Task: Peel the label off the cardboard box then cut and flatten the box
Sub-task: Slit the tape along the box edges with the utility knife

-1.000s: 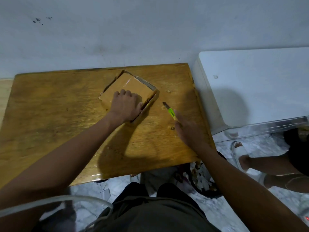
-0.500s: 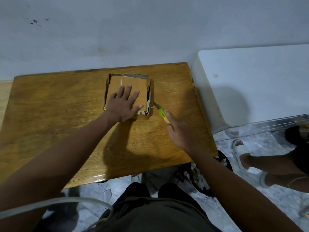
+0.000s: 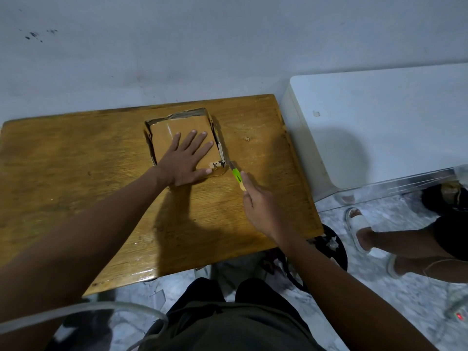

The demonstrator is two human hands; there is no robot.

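Brown cardboard box (image 3: 181, 134), green-and-tan knife handle (image 3: 238, 179) — honey-yellow grained table (image 3: 76, 173), white cabinet (image 3: 379, 122)

A left hand (image 3: 186, 158) pressed flat, fingers spread, on a shallow cardboard box (image 3: 164, 130) lying on a wooden table (image 3: 76, 173); the right hand (image 3: 260, 207) gripped a green-handled knife (image 3: 236, 176), its blade tip at the box's near right corner; a white appliance (image 3: 379, 127) stood just beside the table
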